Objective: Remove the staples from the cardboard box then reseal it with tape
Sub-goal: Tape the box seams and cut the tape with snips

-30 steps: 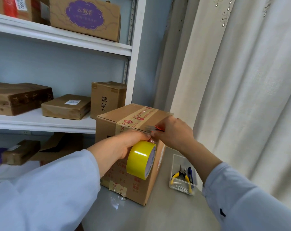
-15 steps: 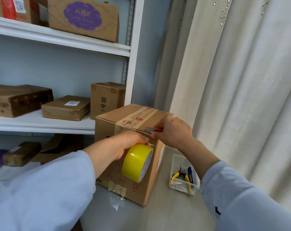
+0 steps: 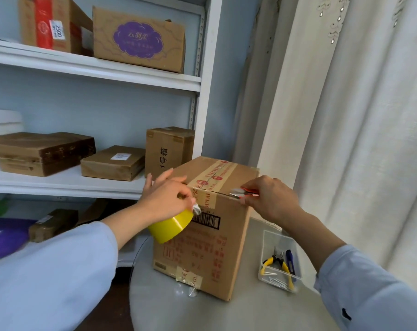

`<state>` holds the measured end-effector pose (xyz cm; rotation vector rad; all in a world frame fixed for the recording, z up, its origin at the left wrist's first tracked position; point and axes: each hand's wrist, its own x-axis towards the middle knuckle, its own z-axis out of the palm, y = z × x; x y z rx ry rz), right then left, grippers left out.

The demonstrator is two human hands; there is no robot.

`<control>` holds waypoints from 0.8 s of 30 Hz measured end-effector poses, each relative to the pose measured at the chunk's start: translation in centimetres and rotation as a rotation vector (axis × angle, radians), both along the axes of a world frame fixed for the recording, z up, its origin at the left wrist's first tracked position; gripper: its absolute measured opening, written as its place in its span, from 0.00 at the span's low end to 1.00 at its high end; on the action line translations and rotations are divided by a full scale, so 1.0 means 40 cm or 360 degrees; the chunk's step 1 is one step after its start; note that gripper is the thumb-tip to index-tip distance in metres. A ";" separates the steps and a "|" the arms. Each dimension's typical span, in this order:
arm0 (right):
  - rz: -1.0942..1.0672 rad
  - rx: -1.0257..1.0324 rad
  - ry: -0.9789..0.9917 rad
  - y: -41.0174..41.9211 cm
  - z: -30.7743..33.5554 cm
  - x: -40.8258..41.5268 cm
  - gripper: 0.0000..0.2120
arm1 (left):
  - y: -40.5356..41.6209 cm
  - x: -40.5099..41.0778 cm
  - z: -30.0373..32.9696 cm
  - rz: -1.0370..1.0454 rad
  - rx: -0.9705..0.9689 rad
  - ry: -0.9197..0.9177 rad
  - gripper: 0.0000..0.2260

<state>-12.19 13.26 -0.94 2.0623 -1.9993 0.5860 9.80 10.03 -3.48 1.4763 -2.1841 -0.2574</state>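
Note:
A brown cardboard box (image 3: 217, 249) with red print stands upright on a round grey table (image 3: 250, 309). Printed tape (image 3: 212, 175) runs across its top and down the near face. My left hand (image 3: 164, 199) grips a yellow tape roll (image 3: 170, 225) against the box's upper left corner. A crumpled bit of tape shows at my fingertips. My right hand (image 3: 272, 199) holds a small red-handled cutter (image 3: 244, 192), its metal blade touching the box's top front edge.
A clear plastic tray (image 3: 267, 254) at the right of the box holds yellow-handled pliers (image 3: 277, 261), a blue tool and loose staples. White shelves (image 3: 131, 75) with several cardboard boxes stand behind and left. A pale curtain (image 3: 346, 115) hangs at the right.
My left hand has carried the yellow roll leftward to the box's left corner, away from the right hand. The cutter stays at the top front edge. The camera has tilted up.

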 end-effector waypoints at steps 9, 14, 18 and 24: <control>0.0059 0.0095 0.0050 -0.026 -0.034 0.027 0.16 | 0.003 -0.025 -0.039 0.0063 -0.0104 -0.0014 0.06; -0.0029 0.0211 -0.0010 -0.049 -0.019 0.035 0.15 | 0.001 -0.010 0.016 -0.0017 -0.0072 -0.0089 0.09; -0.0154 -0.0143 0.0444 -0.022 -0.038 0.069 0.12 | -0.021 0.052 0.045 0.0020 0.0002 0.0116 0.08; -0.0127 0.0015 -0.0192 -0.050 -0.037 0.033 0.13 | 0.004 0.046 0.008 -0.0132 0.0113 0.0228 0.14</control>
